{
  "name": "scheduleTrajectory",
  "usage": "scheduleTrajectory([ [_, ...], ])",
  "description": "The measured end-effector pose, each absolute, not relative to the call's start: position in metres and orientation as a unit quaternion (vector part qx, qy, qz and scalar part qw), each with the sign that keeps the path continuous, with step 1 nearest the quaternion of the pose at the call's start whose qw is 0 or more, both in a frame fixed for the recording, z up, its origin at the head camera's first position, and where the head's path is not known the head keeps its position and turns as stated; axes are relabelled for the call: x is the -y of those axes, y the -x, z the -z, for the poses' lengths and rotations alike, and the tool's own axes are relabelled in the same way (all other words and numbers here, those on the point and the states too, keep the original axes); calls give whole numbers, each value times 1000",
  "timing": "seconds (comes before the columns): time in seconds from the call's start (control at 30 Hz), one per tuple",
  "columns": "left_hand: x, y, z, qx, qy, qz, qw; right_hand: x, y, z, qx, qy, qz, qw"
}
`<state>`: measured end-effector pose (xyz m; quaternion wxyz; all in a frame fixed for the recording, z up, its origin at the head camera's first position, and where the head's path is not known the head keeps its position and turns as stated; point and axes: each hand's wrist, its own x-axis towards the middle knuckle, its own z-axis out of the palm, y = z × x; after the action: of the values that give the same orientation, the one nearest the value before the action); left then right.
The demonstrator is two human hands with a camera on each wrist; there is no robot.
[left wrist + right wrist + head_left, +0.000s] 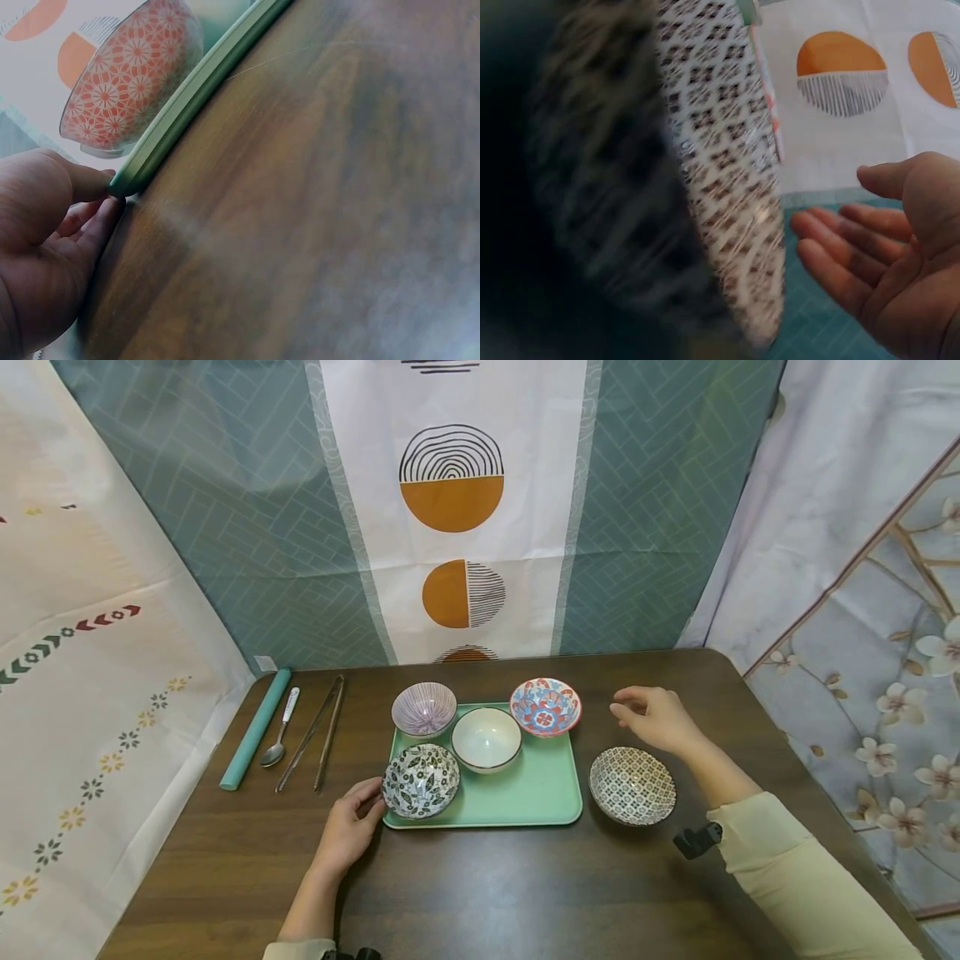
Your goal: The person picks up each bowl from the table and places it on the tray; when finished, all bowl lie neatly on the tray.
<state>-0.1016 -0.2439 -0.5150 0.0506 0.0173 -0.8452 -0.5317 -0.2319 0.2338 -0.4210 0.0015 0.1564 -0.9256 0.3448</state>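
A light-green tray (517, 793) lies on the table, and my left hand (352, 822) is at its near left corner. In the left wrist view, thumb and fingers pinch the tray's rim (180, 112). Right beside that hand stands a leaf-patterned bowl (421, 781); the left wrist view shows a bowl's red flowered outside (127, 82). Also at the tray are a white bowl (486, 740), a purple-striped bowl (423, 709) and a red-and-blue bowl (546, 707). My right hand (656, 718) hovers with loosely bent fingers, holding nothing, just behind a brown-patterned bowl (632, 786) on the table.
Left of the tray lie a rolled teal mat (257, 731), a spoon (281, 731) with a white handle, and a pair of thin metal sticks or tongs (322, 727). A patterned curtain (465, 543) hangs behind the wooden table (517, 893).
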Motion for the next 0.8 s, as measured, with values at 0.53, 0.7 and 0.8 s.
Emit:
scheduleTrajectory([
  [0.53, 244, 102, 517, 843, -13, 535, 47, -267, 212, 444, 924, -244, -295, 0],
  [0.7, 245, 102, 517, 842, -12, 537, 47, -276, 211, 453, 913, -275, -300, -31],
  [0.8, 245, 102, 517, 843, -13, 536, 48, -278, 209, 457, 907, -286, -305, -45],
])
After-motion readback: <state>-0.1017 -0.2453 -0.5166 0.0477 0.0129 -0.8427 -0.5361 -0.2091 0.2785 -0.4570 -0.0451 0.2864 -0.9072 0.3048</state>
